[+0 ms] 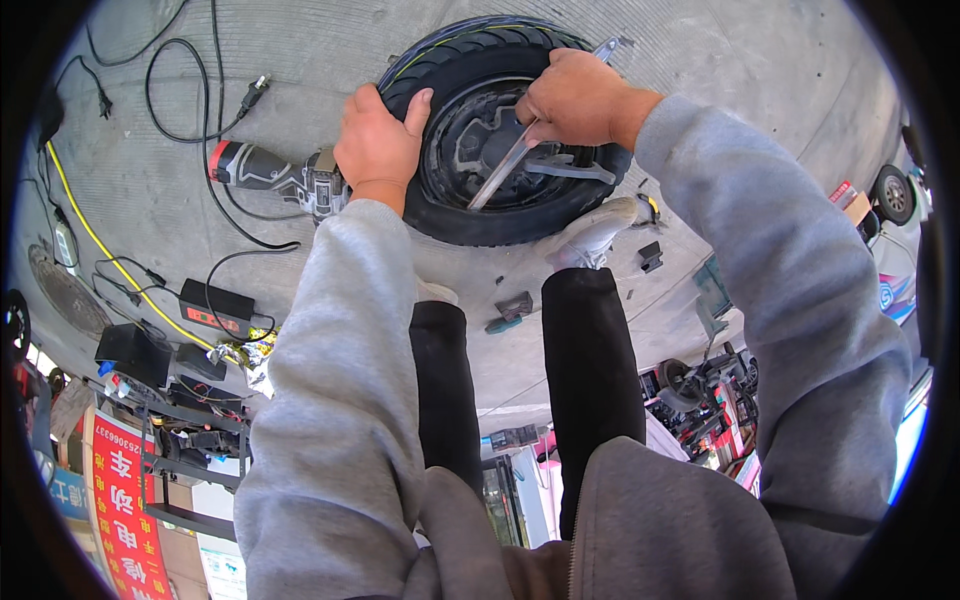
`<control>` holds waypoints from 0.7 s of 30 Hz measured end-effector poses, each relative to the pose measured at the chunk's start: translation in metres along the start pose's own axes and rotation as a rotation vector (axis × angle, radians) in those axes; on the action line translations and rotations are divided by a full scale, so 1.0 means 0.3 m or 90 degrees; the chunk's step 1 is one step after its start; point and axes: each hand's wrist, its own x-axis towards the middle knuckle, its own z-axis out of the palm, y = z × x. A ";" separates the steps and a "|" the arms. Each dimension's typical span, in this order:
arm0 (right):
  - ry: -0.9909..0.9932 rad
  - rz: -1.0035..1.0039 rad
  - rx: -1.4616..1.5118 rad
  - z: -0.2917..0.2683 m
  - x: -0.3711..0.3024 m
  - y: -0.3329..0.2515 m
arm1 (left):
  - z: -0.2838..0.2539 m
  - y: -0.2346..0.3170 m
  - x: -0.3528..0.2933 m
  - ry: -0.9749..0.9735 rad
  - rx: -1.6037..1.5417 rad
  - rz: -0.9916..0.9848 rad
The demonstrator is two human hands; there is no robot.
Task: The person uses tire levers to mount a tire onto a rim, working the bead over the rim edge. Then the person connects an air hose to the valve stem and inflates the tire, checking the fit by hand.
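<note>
A black scooter wheel with a treaded tire (pixel 500 225) lies on its side on the concrete, its dark hub (pixel 485 140) facing up. My left hand (pixel 380 145) grips the tire's left edge, thumb raised over the sidewall. In my closed right hand (pixel 578 100) is a long metal tire lever (pixel 500 178). Its lower end reaches the rim near the hub, and its other end sticks out beyond my fist over the tire's far right side. A grey flat metal arm (pixel 570 170) lies across the wheel's right side, below my right hand.
A cordless impact wrench (pixel 275 180) lies left of the wheel, among black cables (pixel 215 130) and a yellow hose (pixel 95 245). My shoe (pixel 595 230) stands against the tire's near edge. Small dark parts (pixel 515 305) and a black charger box (pixel 215 305) sit nearer me.
</note>
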 end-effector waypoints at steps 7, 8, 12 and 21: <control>0.051 0.003 -0.010 0.027 -0.019 -0.027 | -0.014 0.007 0.000 -0.002 0.012 -0.001; 0.068 0.014 -0.014 0.043 -0.033 -0.037 | -0.017 0.008 0.000 -0.027 0.002 -0.012; 0.090 0.064 0.047 0.092 -0.082 -0.044 | -0.024 0.010 0.002 -0.052 -0.021 -0.022; 0.184 0.020 0.002 0.076 -0.073 0.009 | -0.009 -0.002 -0.002 -0.031 -0.011 -0.009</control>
